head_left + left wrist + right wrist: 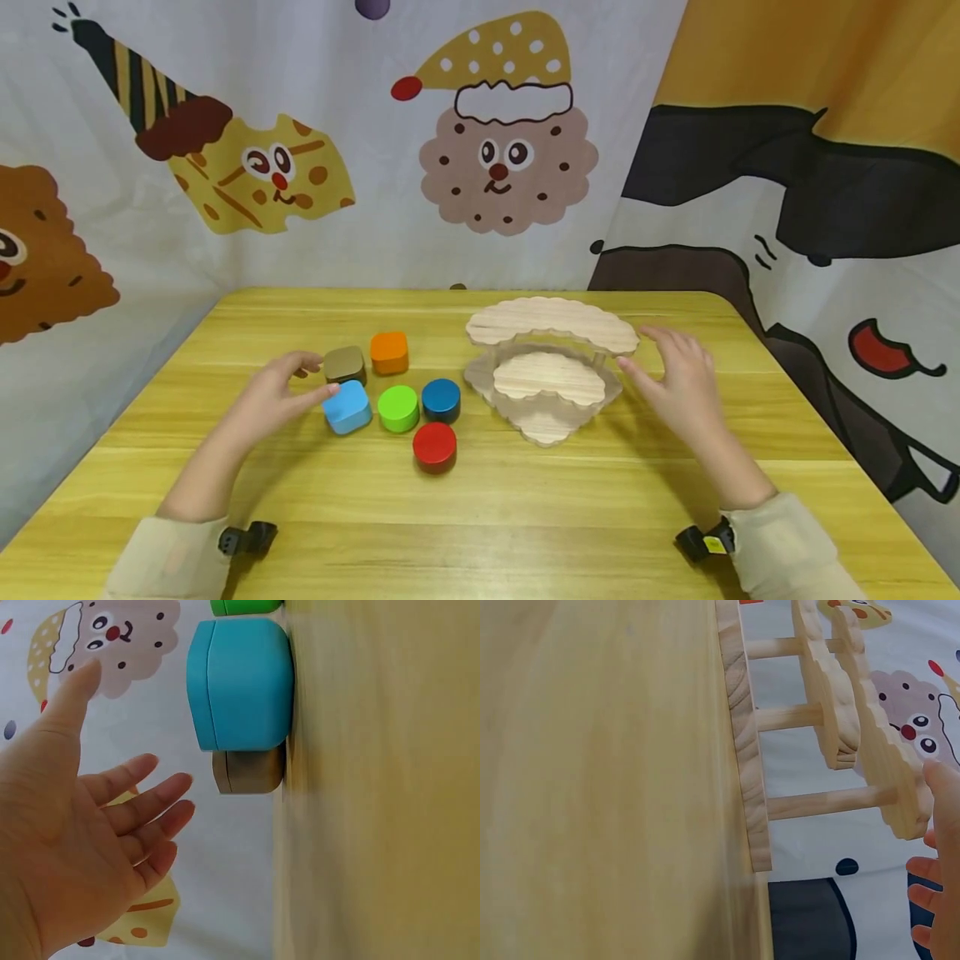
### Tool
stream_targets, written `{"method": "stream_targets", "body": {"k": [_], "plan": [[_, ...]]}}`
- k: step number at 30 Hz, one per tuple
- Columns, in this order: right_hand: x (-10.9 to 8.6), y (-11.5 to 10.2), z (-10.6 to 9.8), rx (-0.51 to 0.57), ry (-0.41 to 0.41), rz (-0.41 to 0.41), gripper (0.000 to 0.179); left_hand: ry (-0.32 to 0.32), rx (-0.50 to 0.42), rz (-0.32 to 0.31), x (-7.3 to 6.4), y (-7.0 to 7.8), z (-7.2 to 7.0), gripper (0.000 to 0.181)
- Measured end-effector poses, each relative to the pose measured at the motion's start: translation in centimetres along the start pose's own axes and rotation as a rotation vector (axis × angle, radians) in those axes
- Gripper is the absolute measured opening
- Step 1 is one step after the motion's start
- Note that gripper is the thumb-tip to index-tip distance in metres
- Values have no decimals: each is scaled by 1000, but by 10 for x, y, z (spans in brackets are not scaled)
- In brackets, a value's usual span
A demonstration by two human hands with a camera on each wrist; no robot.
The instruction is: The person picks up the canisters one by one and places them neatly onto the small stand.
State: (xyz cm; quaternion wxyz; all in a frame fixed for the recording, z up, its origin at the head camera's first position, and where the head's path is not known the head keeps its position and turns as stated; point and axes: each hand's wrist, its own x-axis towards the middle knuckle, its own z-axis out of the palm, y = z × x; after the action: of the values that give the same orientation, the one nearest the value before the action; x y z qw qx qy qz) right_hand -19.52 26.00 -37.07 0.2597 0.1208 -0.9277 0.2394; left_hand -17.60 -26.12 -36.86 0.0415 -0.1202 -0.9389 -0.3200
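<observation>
My left hand [270, 393] hovers at the left side of the blocks, thumb tip close by the light blue rounded block [347, 408] and fingers spread near the brown block [345, 365]. In the left wrist view the palm and loosely bent fingers hold nothing. To the right stands a pale wooden tiered stand [551, 321]: scalloped upper pieces raised on round pegs [791, 716] over a thick base [742, 742]. Beside the stand's right end is my right hand [678, 375], thumb and fingers apart around the tip of the upper piece, gripping nothing.
An orange block [389, 353] sits behind the group. A green round block [398, 408], a dark blue one [441, 401] and a red one [435, 447] lie between the left hand and the stand. All rest on a wood-grain table [480, 533] before a cartoon-printed cloth [315, 50].
</observation>
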Motion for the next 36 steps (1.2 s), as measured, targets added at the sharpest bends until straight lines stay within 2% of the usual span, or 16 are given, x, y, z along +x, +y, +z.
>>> {"method": "stream_targets", "body": {"k": [7, 16, 23, 36], "plan": [[1, 0, 7, 23, 15, 35, 57, -31, 1, -22, -4, -2, 5, 60], [1, 0, 13, 67, 60, 44, 54, -76, -42, 10, -6, -5, 10, 55], [0, 1, 15, 97, 66, 61, 55, -118, -63, 4, -6, -8, 14, 60], [1, 3, 17, 165, 61, 84, 53, -144, -78, -6, -4, -14, 17, 66]]}}
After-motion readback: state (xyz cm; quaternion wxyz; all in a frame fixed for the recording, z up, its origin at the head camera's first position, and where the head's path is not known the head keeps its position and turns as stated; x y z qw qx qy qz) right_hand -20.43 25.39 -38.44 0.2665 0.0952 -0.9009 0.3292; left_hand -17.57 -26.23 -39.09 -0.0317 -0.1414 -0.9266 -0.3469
